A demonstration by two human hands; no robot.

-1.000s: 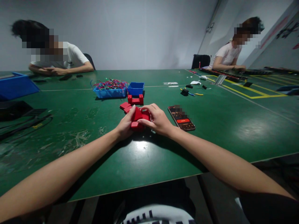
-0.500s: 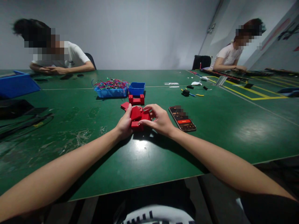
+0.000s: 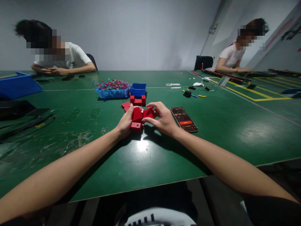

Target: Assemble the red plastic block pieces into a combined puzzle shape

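The left hand [image 3: 125, 123] grips a matte, straight-edged red block [image 3: 136, 116] with a round hole near its close end—low over the glossy green bench [image 3: 113, 166]. The right hand [image 3: 164, 118] pinches a flat, angular red plate [image 3: 148, 112] between thumb and fingers, just right of the block. Beyond stands a U-shaped red bracket [image 3: 138, 100], near a blue bin [image 3: 113, 93] heaped with thin, tangled wires [image 3: 114, 85].
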